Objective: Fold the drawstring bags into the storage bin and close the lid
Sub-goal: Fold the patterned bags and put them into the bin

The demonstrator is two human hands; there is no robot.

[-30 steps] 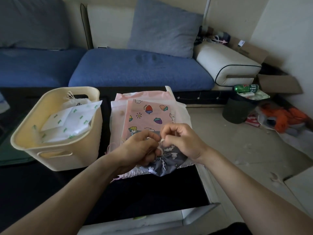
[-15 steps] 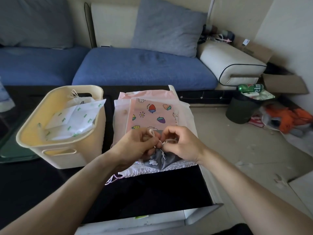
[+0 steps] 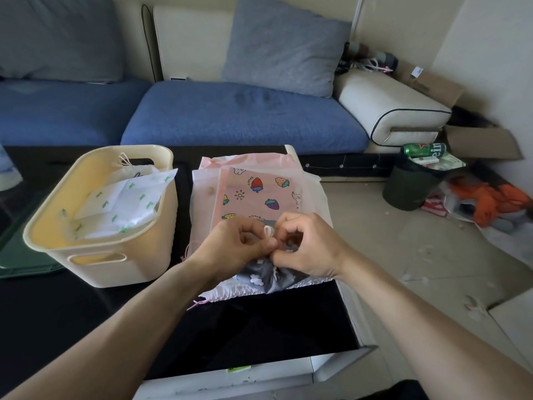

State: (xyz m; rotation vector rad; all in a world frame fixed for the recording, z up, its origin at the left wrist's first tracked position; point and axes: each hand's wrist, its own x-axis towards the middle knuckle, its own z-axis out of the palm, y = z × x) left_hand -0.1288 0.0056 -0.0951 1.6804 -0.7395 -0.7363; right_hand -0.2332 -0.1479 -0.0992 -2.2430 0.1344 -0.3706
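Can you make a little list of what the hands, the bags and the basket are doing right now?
left hand: pinches the white drawstring
right hand: pinches the same drawstring
grey cloud bag: bunched under the hands, on the stack
pink fruit-print bag: flat, in the stack
storage bin: cream, open, left of the stack
folded white bag: in the bin

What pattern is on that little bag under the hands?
Dark grey with small white clouds, on the small bag; the head view, the only one, shows it.

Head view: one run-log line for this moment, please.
step: tying cord | left hand: pinches cord | right hand: pinches cord | grey bag: on pile | bin: open, white bag inside
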